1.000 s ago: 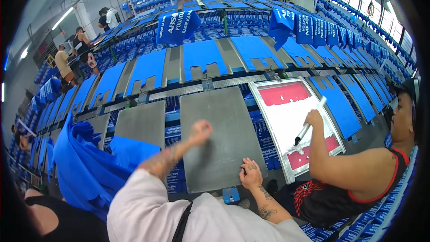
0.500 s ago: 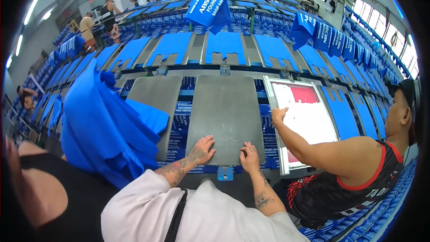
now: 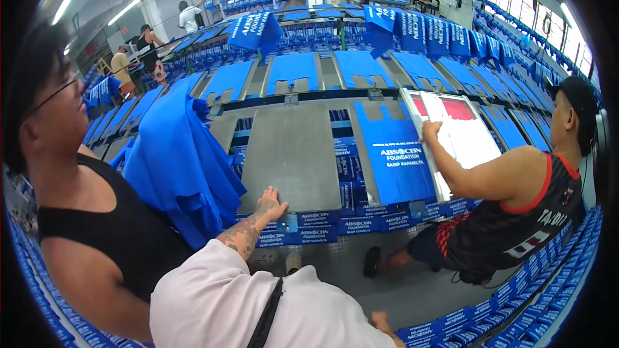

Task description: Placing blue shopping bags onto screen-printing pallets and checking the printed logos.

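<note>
My left hand (image 3: 272,203) is open on the front edge of a bare grey printing board (image 3: 290,154), fingers stretched. My right hand (image 3: 379,319) hangs low, partly hidden by my shirt, its fingers unclear. Left of the board, a heap of blue fabric pieces (image 3: 174,161) drapes down. To the right, a blue cut piece with white print (image 3: 394,183) lies on another board. Beside it, the right co-worker's hand (image 3: 431,129) grips a silver screen frame with white ink and red areas (image 3: 477,142).
A co-worker in a black tank top (image 3: 84,232) stands close at my left, another in a black and red jersey (image 3: 516,232) at my right. Rows of boards with blue pieces (image 3: 290,71), hanging printed bags (image 3: 419,35) and distant workers (image 3: 148,51) fill the room.
My right hand has left the board and dropped low. The co-worker's screen has moved right, uncovering a printed blue piece. The left co-worker's head has come into view.
</note>
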Tool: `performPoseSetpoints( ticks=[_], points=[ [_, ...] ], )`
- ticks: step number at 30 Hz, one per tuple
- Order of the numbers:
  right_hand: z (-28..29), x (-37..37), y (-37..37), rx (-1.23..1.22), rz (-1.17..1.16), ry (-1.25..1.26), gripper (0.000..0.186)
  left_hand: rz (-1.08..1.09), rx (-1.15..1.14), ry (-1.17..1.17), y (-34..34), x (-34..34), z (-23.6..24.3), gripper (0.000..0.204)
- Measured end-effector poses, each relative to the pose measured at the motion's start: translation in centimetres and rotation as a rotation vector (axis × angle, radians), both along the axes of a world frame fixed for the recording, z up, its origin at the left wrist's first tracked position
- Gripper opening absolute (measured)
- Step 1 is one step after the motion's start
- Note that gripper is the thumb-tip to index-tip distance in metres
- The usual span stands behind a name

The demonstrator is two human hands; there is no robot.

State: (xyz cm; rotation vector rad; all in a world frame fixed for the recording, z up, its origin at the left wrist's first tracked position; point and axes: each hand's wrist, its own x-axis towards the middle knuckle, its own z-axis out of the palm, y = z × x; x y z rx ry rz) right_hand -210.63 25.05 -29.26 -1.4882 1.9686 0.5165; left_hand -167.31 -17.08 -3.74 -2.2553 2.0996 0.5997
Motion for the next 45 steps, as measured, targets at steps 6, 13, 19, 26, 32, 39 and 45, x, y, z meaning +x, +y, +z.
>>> performPoseSetpoints(
  ticks=[6,13,19,26,32,39,45],
  points=[
    [-0.2,-4.6,10.4,-0.089,-1.672,-0.658,0.012,0.007,0.037,-0.113,-1.9,-1.8,0.2,0.077],
    [2.4,-5.3,4.5,-0.203,-1.805,-0.85,0.015,-0.43,-0.463,0.246,-2.2,-14.0,1.1,0.032],
    [10.2,-7.0,-9.6,-0.495,-0.911,-0.858,0.017,-0.587,-0.15,0.532,-2.2,-27.7,0.9,0.061],
    [27.0,-12.4,-26.0,-1.024,-0.325,-0.663,0.01,-0.586,-0.243,0.354,-2.0,-30.2,1.9,0.072],
    [31.0,-16.6,-33.6,-1.216,-0.173,-0.597,0.011,-0.525,-0.18,0.174,-1.9,-32.2,3.1,0.077],
    [29.3,-22.0,-38.0,-1.136,-0.054,-0.655,0.039,-0.364,-0.307,0.264,-0.1,-34.0,1.1,0.058],
    [29.7,-25.8,-39.7,-0.927,-0.012,-0.84,0.049,-0.162,-0.494,0.501,0.4,-35.2,-1.3,0.023]
  ],
)
